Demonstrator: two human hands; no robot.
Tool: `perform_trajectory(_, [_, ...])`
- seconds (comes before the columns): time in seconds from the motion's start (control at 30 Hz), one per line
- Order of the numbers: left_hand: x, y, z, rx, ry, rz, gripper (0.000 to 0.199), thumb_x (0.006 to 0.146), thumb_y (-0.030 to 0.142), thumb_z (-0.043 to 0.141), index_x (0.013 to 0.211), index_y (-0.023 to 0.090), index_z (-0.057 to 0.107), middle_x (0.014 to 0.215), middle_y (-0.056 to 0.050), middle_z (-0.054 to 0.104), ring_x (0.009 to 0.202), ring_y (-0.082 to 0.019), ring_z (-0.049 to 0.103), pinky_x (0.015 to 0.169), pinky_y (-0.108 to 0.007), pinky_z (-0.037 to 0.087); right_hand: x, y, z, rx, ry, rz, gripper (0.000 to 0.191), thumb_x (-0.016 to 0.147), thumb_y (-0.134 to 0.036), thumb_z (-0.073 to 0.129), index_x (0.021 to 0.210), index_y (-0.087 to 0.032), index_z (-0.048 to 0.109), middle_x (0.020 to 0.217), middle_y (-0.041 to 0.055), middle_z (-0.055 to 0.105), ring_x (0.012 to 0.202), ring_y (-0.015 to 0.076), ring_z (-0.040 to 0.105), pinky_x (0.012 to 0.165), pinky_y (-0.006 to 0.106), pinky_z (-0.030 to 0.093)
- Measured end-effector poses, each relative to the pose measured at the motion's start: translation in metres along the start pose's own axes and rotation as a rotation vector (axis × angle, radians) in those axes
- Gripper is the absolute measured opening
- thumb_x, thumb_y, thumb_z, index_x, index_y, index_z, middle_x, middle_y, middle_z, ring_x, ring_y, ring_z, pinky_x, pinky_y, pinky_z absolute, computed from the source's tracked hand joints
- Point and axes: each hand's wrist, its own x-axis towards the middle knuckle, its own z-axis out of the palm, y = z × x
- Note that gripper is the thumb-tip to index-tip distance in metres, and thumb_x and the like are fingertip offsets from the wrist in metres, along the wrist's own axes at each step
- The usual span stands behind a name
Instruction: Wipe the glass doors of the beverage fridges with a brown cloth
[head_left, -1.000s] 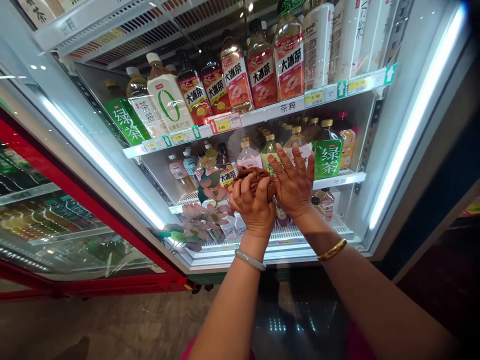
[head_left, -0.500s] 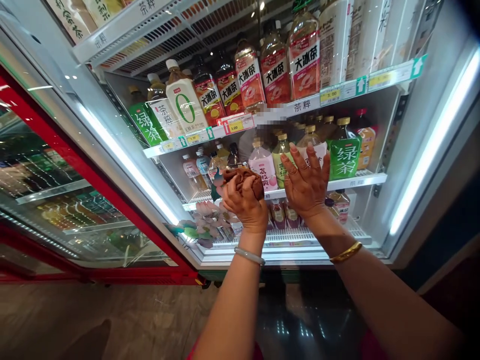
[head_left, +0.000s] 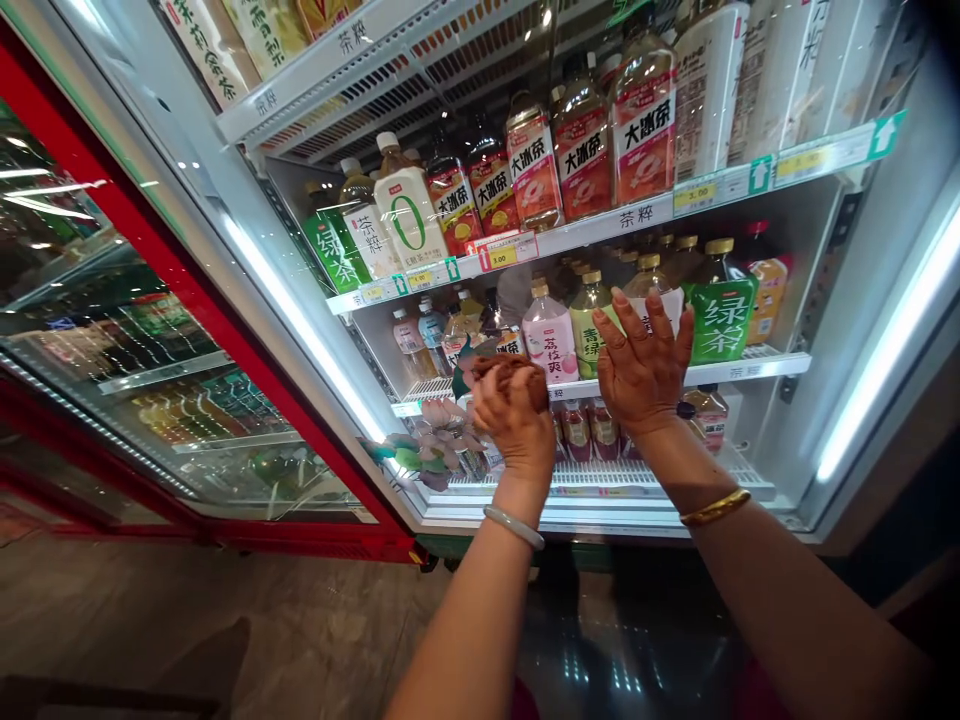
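My left hand (head_left: 517,415) is closed around a crumpled brown cloth (head_left: 529,380), which bulges above the fingers. A pale bangle (head_left: 514,527) circles that wrist. To its right my right hand (head_left: 645,365) lies flat with its fingers stretched out against the cooler's glass door, holding nothing. A gold bracelet (head_left: 715,507) is on the right wrist. Behind the glass, near the hands, stand a pink-labelled bottle (head_left: 549,340), a light green bottle (head_left: 589,320) and a dark green bottle (head_left: 721,315). A flower decal (head_left: 442,430) shows on the glass beside my left hand.
Upper shelves hold several iced tea bottles (head_left: 643,130) above a price strip (head_left: 701,195). A second cooler with a red frame (head_left: 225,370) stands to the left. Bright light strips (head_left: 292,320) run along the sides. Brown floor (head_left: 322,630) lies below.
The view has shifted, so the cooler sits a little further right in the picture. Both hands keep their poses: the left closed on the cloth, the right flat on the glass.
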Motion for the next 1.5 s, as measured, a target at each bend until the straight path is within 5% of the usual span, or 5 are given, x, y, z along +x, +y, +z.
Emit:
perform_trajectory(0.13, [0.005,0.013,-0.006,-0.063,-0.091,0.223,0.033,0.084,0.025,0.075,0.116,0.034,0.074,0.133,-0.01,0.061,0.133,-0.032,0.047,0.115,-0.052,0.036,0.0,0.0,0.001,-0.014,0.024,-0.006,0.052,0.099,-0.033,0.052,0.15,-0.04,0.049,0.161,-0.0008,0.047,0.157,0.0266,0.03,0.131,0.056,0.006])
perform_trajectory(0.3, [0.04,0.026,-0.008,-0.093,0.023,0.043,0.037,0.087,0.016,0.066,0.121,0.03,0.073,0.142,-0.012,0.056,0.138,-0.031,0.043,0.118,-0.051,0.033,0.0,0.003,-0.001,-0.074,0.047,-0.093,0.056,0.1,-0.033,0.052,0.155,-0.037,0.041,0.162,-0.0005,0.045,0.158,0.0238,0.026,0.131,0.056,0.01])
perform_trajectory(0.53, [-0.002,0.065,0.016,-0.138,-0.024,0.157,0.035,0.086,0.025,0.07,0.12,0.035,0.074,0.135,-0.008,0.065,0.132,-0.031,0.047,0.116,-0.052,0.032,-0.002,0.011,-0.002,-0.044,0.113,-0.177,0.053,0.104,-0.037,0.048,0.156,-0.037,0.04,0.158,0.0009,0.051,0.159,0.0203,0.025,0.131,0.055,0.015])
perform_trajectory(0.8, [0.048,0.069,-0.003,-0.171,0.001,0.122,0.035,0.09,0.02,0.066,0.122,0.034,0.071,0.144,-0.007,0.06,0.139,-0.029,0.043,0.118,-0.048,0.029,0.014,0.028,-0.021,-0.088,0.053,-0.247,0.052,0.102,-0.031,0.051,0.152,-0.045,0.044,0.158,-0.0033,0.051,0.153,0.0195,0.037,0.13,0.057,0.014])
perform_trajectory(1.5, [0.004,0.097,0.019,-0.266,-0.049,0.263,0.037,0.088,0.02,0.064,0.122,0.035,0.07,0.14,-0.004,0.065,0.138,-0.028,0.045,0.119,-0.05,0.025,0.027,0.068,-0.03,-0.105,0.117,-0.161,0.058,0.105,-0.035,0.04,0.161,-0.04,0.027,0.163,-0.0016,0.044,0.158,0.0235,0.027,0.129,0.063,0.016])
